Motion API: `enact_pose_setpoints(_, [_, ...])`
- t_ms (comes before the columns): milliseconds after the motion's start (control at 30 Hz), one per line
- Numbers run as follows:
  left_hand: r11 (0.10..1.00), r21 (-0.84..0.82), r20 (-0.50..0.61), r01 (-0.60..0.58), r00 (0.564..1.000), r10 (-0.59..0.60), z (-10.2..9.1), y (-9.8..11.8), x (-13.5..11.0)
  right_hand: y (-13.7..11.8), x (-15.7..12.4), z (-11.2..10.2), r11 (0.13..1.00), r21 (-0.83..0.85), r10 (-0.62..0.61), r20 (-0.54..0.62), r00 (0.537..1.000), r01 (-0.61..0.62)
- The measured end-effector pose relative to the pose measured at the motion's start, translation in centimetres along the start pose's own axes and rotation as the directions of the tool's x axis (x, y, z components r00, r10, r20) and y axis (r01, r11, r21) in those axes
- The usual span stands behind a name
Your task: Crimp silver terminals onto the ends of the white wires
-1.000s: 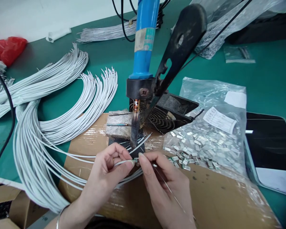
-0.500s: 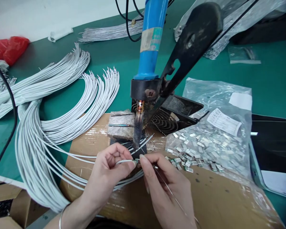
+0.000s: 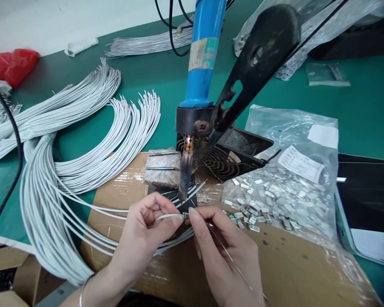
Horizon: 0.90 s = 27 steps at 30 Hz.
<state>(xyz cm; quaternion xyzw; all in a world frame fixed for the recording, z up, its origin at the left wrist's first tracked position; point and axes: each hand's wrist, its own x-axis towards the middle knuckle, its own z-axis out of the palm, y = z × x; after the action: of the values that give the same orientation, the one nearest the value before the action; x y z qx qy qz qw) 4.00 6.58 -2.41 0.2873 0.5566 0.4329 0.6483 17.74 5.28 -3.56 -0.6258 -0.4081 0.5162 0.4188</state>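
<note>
My left hand (image 3: 145,232) pinches the end of a thin white wire (image 3: 166,216) between thumb and forefinger. My right hand (image 3: 225,251) pinches a tiny component (image 3: 186,215) against that wire end, and a thin silver solder strand (image 3: 228,258) runs back across its palm. Both hands meet just below the tip of a blue-handled soldering iron (image 3: 202,64), which is fixed upright in a black stand (image 3: 252,55). The iron's tip (image 3: 184,187) points down at a small dark block on taped cardboard (image 3: 284,264).
Bundles of white wires (image 3: 83,140) curve over the green table at the left. A clear bag of small metal parts (image 3: 281,183) lies at the right, next to a dark tablet (image 3: 365,192). A small fan (image 3: 224,160) sits behind the iron. A red bag (image 3: 14,64) lies far left.
The view has shifted slightly right. Both hands keep their pinch at the same spot under the iron's tip, with almost no movement.
</note>
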Motion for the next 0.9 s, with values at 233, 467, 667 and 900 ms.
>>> enact_pose_setpoints(233, [1.0,-0.01,-0.01,0.023,1.0,-0.024,-0.09,-0.24,0.06,0.04,0.05,-0.01,1.0,-0.008,-0.008,-0.001,1.0,0.008])
enact_pose_setpoints(467, [0.997,-0.047,-0.008,0.053,0.999,-0.053,-0.21,-0.33,0.04,-0.16,-0.03,0.09,1.0,0.0,0.02,-0.002,1.0,-0.02])
enact_pose_setpoints(667, [0.994,-0.094,-0.023,0.05,0.998,-0.052,-0.04,-0.19,-0.14,-0.02,0.02,0.02,1.0,-0.003,0.028,0.018,0.999,-0.027])
enact_pose_setpoints(900, [0.995,-0.1,-0.08,0.018,0.996,-0.026,0.12,-0.22,0.06,0.42,-0.18,0.17,0.992,-0.095,-0.093,-0.067,0.993,0.086])
